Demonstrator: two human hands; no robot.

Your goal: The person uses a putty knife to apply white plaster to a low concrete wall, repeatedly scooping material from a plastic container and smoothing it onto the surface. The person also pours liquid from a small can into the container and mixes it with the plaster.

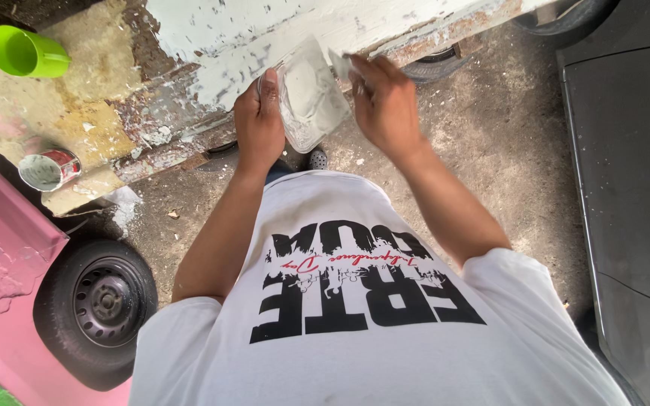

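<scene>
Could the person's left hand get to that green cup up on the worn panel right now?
Probably not at once. The left hand is gripping a clear plastic container of pale filler, so it is occupied. The green cup stands far off to the left, though nothing blocks the way across the panel.

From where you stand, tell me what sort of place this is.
Probably an outdoor car body repair yard. The left hand holds a clear putty-smeared container and the right hand a small scraper at a filler-patched, rusty vehicle panel; a wheel stands on bare ground.
</scene>
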